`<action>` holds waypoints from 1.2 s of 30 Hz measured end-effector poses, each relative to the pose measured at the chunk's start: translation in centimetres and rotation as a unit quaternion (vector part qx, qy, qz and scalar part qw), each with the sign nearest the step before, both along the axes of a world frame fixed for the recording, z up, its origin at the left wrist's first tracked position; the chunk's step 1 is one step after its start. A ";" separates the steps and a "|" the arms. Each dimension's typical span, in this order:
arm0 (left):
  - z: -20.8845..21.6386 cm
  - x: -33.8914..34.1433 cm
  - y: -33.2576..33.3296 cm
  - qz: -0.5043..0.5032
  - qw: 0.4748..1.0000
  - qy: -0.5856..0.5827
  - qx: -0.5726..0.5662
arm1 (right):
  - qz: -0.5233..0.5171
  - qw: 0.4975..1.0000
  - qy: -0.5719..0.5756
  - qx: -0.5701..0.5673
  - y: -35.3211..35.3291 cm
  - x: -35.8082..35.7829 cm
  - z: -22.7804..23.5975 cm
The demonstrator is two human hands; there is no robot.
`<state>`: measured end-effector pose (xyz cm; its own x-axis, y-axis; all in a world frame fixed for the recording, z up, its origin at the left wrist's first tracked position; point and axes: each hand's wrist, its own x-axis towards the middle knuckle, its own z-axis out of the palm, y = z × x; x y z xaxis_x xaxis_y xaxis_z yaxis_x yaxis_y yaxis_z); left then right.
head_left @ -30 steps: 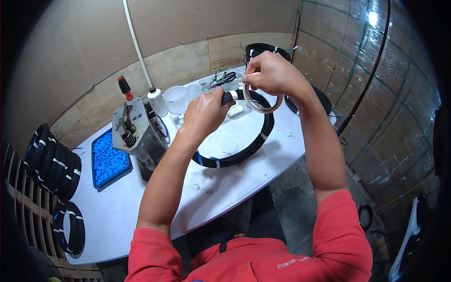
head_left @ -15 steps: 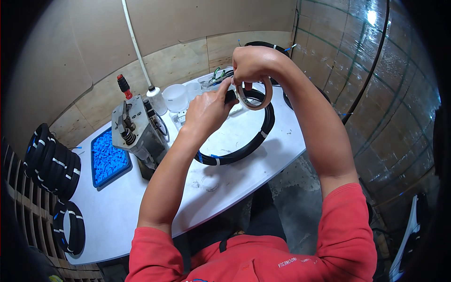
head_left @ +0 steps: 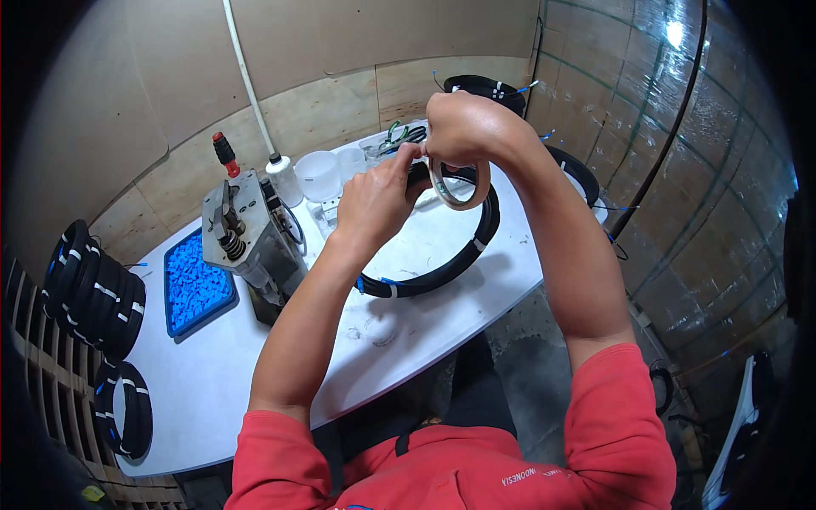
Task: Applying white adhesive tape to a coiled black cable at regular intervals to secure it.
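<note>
A black cable coil (head_left: 449,268), bound at spots with white tape and with blue connectors at its near left, is in front of me over the white table. My left hand (head_left: 374,200) is closed around the coil's far left part. Close beside it, my right hand (head_left: 466,127) grips a tan roll of tape (head_left: 484,183), which hangs below the fingers. The fingertips of both hands nearly meet at the coil's far side. My right hand hides the strip of tape between them, if there is one.
Left of the coil stands a metal bench press (head_left: 246,217), beside a blue tray (head_left: 201,330) of small blue connectors. A bottle (head_left: 283,180), a translucent tub (head_left: 318,176) and green-handled pliers (head_left: 394,133) sit behind. More cable coils (head_left: 93,289) stack at the left edge.
My right hand has shifted slightly down and right with the tape roll, and its forearm has swung a little left. My left hand stays almost in place on the coil.
</note>
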<state>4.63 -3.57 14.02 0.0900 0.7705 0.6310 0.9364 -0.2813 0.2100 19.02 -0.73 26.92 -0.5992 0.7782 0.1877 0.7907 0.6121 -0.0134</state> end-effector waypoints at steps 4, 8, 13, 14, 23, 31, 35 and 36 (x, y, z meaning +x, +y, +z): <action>0.4 0.1 -0.3 -0.011 1.000 -0.011 -0.004 | -0.009 1.000 -0.010 -0.001 0.0 0.2 -0.1; 0.4 -0.2 -0.3 -0.036 0.999 -0.037 -0.014 | -0.015 1.000 0.006 -0.010 -0.1 0.2 -0.2; -0.2 -0.8 0.0 -0.038 0.996 -0.074 -0.012 | -0.031 0.999 0.020 -0.017 0.1 0.2 -0.6; -0.4 -0.9 0.0 -0.050 0.995 -0.080 0.012 | -0.036 0.999 0.026 -0.017 0.1 0.1 -0.7; -1.4 -0.7 -0.1 -0.047 0.990 -0.040 0.128 | -0.047 0.992 0.112 -0.030 -0.8 0.8 -1.9; -1.8 -0.2 0.0 -0.045 0.984 -0.038 0.167 | -0.030 0.956 0.292 0.002 -2.3 1.7 -6.3; -1.7 -0.2 -0.2 -0.044 0.984 -0.009 0.170 | -0.027 0.923 0.385 0.004 -3.1 2.2 -7.2; -1.7 -0.2 -0.2 -0.044 0.984 -0.009 0.170 | -0.032 0.919 0.393 -0.004 -3.4 2.2 -7.2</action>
